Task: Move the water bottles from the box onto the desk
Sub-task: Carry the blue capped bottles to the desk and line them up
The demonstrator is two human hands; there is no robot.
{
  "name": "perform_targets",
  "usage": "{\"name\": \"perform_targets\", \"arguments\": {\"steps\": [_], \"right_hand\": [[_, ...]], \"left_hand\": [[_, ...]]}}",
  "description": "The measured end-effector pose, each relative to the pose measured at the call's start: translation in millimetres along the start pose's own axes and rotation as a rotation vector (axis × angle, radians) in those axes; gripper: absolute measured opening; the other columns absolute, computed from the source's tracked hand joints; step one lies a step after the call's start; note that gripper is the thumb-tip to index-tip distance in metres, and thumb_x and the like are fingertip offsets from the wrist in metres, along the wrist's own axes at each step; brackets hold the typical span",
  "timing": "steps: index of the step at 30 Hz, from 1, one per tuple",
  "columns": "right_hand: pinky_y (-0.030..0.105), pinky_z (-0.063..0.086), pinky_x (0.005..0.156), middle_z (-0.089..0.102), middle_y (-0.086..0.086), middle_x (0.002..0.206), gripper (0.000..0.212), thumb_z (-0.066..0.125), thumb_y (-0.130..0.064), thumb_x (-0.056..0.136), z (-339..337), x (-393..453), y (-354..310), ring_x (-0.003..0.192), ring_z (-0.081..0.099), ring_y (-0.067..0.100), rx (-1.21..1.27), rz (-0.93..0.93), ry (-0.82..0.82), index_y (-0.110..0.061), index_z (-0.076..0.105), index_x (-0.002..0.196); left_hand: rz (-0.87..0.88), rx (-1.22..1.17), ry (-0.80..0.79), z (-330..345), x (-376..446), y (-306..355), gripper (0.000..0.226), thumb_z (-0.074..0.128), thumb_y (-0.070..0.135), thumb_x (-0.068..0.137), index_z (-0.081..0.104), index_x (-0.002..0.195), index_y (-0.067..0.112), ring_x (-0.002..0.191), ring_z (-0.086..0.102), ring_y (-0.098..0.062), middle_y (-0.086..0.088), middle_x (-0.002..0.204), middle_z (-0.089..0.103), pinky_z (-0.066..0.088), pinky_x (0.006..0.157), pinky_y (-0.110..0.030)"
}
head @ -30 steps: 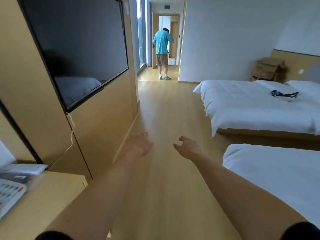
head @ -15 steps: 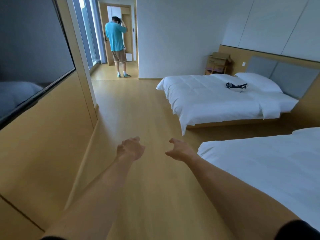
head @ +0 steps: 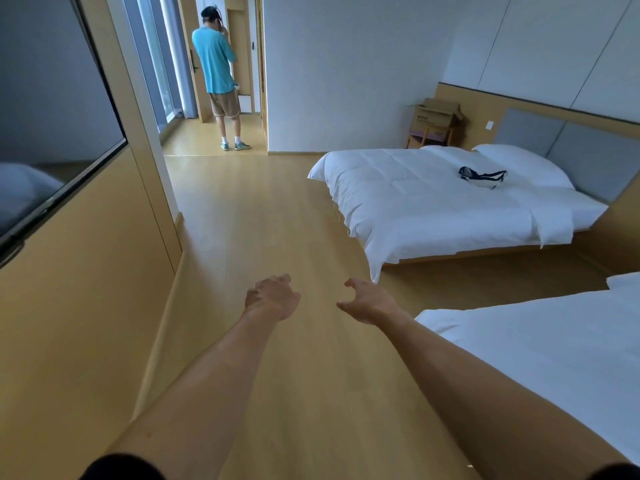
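1. Water bottles are not showing anywhere in the head view; the one box (head: 437,114), a brown carton with its flaps open, is sitting on a small stand in the far corner beside the headboard of the far bed (head: 440,199).
2. The left hand (head: 272,296) is reaching forward over the wooden floor (head: 263,216), fingers loosely curled and grasping nothing.
3. The right hand (head: 369,299) is hanging just beside it, apart from it, fingers relaxed and spread, also grasping nothing.
4. A dark strapped item (head: 482,176) is lying on the far bed's white cover.
5. The near bed (head: 554,344) is showing its white corner at the right.
6. A dark screen (head: 52,109) is hanging on the wood-panelled wall at the left.
7. A person in a blue shirt (head: 216,64) is standing in the far doorway, back turned.
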State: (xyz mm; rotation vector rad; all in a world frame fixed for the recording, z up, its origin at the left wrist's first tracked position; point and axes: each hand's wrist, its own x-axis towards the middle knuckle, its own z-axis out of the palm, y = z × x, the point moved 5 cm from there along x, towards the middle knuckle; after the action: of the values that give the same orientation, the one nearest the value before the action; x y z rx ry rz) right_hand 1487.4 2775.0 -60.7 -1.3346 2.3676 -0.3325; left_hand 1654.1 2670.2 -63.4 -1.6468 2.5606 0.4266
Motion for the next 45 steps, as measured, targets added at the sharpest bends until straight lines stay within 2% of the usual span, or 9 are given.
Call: {"name": "perform_targets", "arguments": {"steps": [5, 13, 21, 30, 37, 45], "right_hand": [[0.038, 0.047, 0.103, 0.053, 0.003, 0.146, 0.061, 0.062, -0.048, 0.094, 0, 66, -3, 0.131, 0.052, 0.025, 0.022, 0.002, 0.000, -0.027, 0.043, 0.147], [0.033, 0.044, 0.101, 0.053, 0.002, 0.147, 0.062, 0.063, -0.049, 0.092, -11, 205, -6, 0.131, 0.052, 0.024, 0.036, -0.041, -0.023, -0.026, 0.044, 0.147], [0.037, 0.044, 0.107, 0.053, 0.003, 0.147, 0.064, 0.061, -0.053, 0.091, -58, 356, -7, 0.133, 0.051, 0.024, 0.046, -0.084, -0.074, -0.030, 0.042, 0.148], [0.039, 0.043, 0.109, 0.052, 0.002, 0.149, 0.064, 0.061, -0.052, 0.092, -77, 470, 2, 0.134, 0.051, 0.024, 0.014, -0.089, -0.099, -0.026, 0.043, 0.148], [0.033, 0.039, 0.107, 0.048, 0.000, 0.152, 0.064, 0.057, -0.053, 0.094, -78, 568, -5, 0.137, 0.047, 0.022, -0.048, -0.050, -0.108, -0.027, 0.040, 0.150], [0.038, 0.038, 0.110, 0.043, 0.002, 0.156, 0.064, 0.050, -0.055, 0.097, -100, 728, -57, 0.140, 0.043, 0.025, -0.062, 0.017, -0.072, -0.027, 0.036, 0.153]], "left_hand": [[0.004, 0.003, -0.002, -10, 59, 0, 0.051, 0.045, 0.045, 0.103, 0.044, 0.147, 0.021, 0.137, 0.046, -0.032, -0.012, 0.148, 0.048, 0.042, 0.108, -0.040], [-0.041, 0.034, 0.003, -33, 174, 9, 0.051, 0.045, 0.044, 0.104, 0.041, 0.149, 0.020, 0.137, 0.046, -0.031, -0.012, 0.149, 0.046, 0.042, 0.110, -0.041], [-0.093, 0.016, -0.008, -64, 313, 49, 0.052, 0.045, 0.045, 0.104, 0.040, 0.150, 0.022, 0.138, 0.044, -0.031, -0.011, 0.150, 0.046, 0.041, 0.109, -0.040], [-0.070, -0.030, -0.007, -70, 436, 83, 0.053, 0.048, 0.047, 0.102, 0.042, 0.149, 0.022, 0.138, 0.045, -0.029, -0.009, 0.150, 0.048, 0.040, 0.109, -0.039], [-0.043, -0.089, -0.010, -73, 543, 77, 0.053, 0.048, 0.046, 0.102, 0.042, 0.149, 0.023, 0.138, 0.045, -0.029, -0.009, 0.150, 0.048, 0.040, 0.109, -0.038], [-0.001, -0.147, -0.018, -111, 714, 38, 0.056, 0.047, 0.049, 0.102, 0.038, 0.153, 0.027, 0.140, 0.043, -0.029, -0.007, 0.154, 0.044, 0.037, 0.112, -0.039]]}}
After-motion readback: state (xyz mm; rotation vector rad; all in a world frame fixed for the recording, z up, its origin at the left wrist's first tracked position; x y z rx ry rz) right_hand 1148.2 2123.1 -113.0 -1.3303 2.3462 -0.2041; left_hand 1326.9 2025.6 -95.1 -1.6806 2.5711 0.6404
